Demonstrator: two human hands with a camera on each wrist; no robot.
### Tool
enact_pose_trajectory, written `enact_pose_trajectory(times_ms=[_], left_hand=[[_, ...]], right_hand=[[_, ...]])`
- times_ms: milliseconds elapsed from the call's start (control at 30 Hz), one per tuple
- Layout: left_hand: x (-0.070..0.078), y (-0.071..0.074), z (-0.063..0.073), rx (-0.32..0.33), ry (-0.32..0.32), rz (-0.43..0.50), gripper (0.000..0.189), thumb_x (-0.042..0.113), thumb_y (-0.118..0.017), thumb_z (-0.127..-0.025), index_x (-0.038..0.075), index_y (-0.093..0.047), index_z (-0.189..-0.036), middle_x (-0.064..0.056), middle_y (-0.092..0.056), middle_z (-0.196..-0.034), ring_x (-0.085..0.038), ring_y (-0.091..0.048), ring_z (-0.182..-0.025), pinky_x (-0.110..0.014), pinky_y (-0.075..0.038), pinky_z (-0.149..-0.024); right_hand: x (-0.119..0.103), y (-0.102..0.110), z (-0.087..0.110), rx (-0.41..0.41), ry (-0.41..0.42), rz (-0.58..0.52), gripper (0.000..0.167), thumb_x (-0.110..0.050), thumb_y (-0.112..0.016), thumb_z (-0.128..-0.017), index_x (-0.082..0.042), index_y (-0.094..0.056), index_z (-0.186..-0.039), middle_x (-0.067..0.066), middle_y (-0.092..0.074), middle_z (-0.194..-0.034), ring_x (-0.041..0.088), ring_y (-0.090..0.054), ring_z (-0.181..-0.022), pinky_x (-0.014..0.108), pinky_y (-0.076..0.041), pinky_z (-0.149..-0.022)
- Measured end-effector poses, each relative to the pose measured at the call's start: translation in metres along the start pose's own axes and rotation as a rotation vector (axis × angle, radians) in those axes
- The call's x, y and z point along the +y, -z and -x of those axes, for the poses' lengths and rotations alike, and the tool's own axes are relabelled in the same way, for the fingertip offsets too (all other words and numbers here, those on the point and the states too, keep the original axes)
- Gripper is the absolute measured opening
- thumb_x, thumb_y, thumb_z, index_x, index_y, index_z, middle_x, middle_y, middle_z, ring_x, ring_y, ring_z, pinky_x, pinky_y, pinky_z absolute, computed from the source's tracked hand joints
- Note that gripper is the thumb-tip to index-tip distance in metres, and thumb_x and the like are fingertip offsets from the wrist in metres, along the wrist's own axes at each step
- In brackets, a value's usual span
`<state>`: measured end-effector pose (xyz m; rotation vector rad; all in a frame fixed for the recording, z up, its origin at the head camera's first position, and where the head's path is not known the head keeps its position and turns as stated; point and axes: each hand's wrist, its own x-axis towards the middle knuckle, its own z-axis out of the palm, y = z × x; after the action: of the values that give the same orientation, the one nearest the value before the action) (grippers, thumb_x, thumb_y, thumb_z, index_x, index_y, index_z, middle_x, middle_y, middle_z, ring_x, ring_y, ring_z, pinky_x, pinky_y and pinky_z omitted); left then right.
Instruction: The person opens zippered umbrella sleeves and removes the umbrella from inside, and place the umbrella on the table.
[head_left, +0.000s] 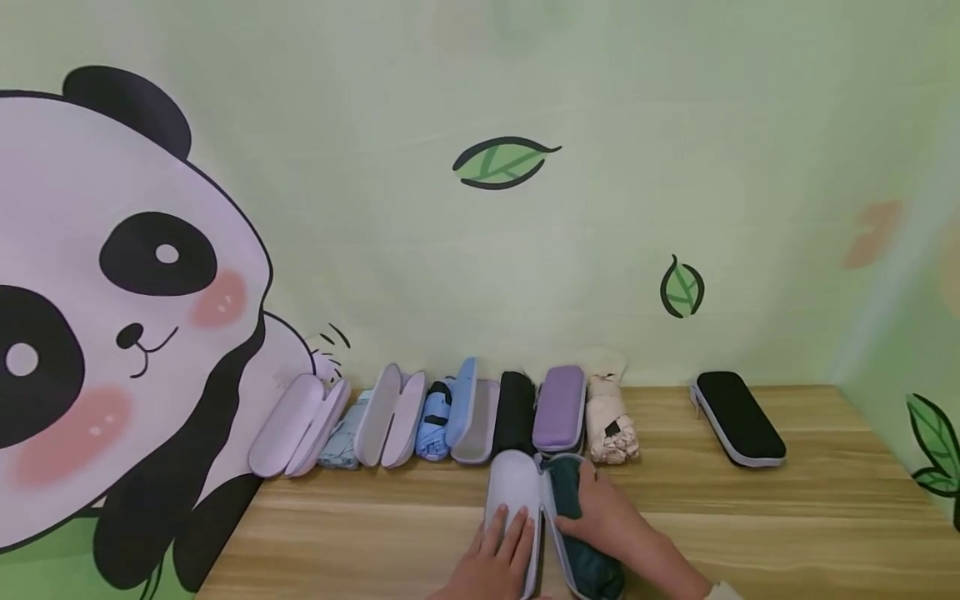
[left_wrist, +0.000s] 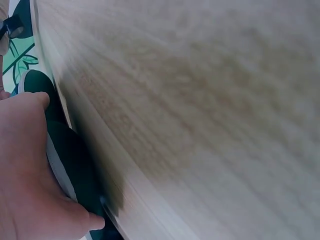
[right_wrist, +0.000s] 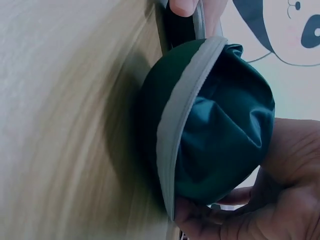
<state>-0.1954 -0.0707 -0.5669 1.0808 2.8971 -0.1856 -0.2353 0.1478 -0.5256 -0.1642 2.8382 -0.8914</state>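
An unfolded zip case with a pale lining and dark green outside lies at the table's near middle. Its right half holds a folded dark green umbrella, whose shiny cloth bulges above the zip rim in the right wrist view. My left hand grips the left half, fingers along the lining and thumb against the outer shell. My right hand holds the umbrella inside the right half, thumb across it near the hinge side and fingertips toward the far end. In the right wrist view, fingers curl by the rim.
Behind stands a row: open lilac case, grey-blue umbrella, open pinkish case, blue umbrella, open blue case, black roll, purple case and beige umbrella. Far right lies a black case.
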Motion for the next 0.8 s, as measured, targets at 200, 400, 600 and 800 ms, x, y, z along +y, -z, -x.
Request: enact_pose_trajectory(times_ms=[200,400,600,800], left_hand=[[0.002,0.003,0.002,-0.045,0.027,0.040,0.092,0.076,-0.018,-0.098,0.009,-0.034,-0.159,-0.006,-0.031,-0.165,-0.034,-0.028,-0.151,-0.049,-0.041,-0.110],[0.000,0.010,0.000,-0.071,0.021,0.046,0.093,0.077,-0.019,-0.098,0.010,-0.031,-0.160,-0.008,-0.028,-0.166,-0.034,-0.025,-0.152,-0.050,-0.039,-0.112],[-0.006,0.008,0.006,-0.013,0.010,-0.057,0.090,0.076,-0.027,-0.098,0.008,-0.040,-0.155,-0.010,-0.037,-0.161,-0.037,-0.035,-0.147,-0.051,-0.042,-0.109],[-0.006,0.012,0.002,-0.095,0.020,0.010,0.093,0.078,-0.022,-0.097,0.010,-0.035,-0.158,-0.008,-0.031,-0.165,-0.037,-0.028,-0.150,-0.052,-0.039,-0.112]], right_hand=[[0.004,0.000,0.000,0.010,0.046,-0.034,0.091,-0.031,-0.086,-0.080,0.018,-0.037,-0.139,0.042,-0.048,-0.130,0.051,-0.058,-0.113,0.059,-0.049,-0.093],[0.008,0.002,-0.002,0.019,0.103,-0.094,0.086,-0.025,-0.085,-0.080,0.018,-0.037,-0.136,0.040,-0.047,-0.131,0.050,-0.055,-0.119,0.058,-0.046,-0.098],[0.004,-0.001,-0.006,0.029,0.136,-0.179,0.079,-0.023,-0.086,-0.076,0.014,-0.040,-0.129,0.035,-0.051,-0.125,0.045,-0.057,-0.113,0.056,-0.047,-0.096],[0.017,0.000,-0.013,0.006,0.106,-0.292,0.078,-0.021,-0.086,-0.077,0.012,-0.038,-0.129,0.031,-0.048,-0.125,0.041,-0.054,-0.114,0.056,-0.044,-0.099]])
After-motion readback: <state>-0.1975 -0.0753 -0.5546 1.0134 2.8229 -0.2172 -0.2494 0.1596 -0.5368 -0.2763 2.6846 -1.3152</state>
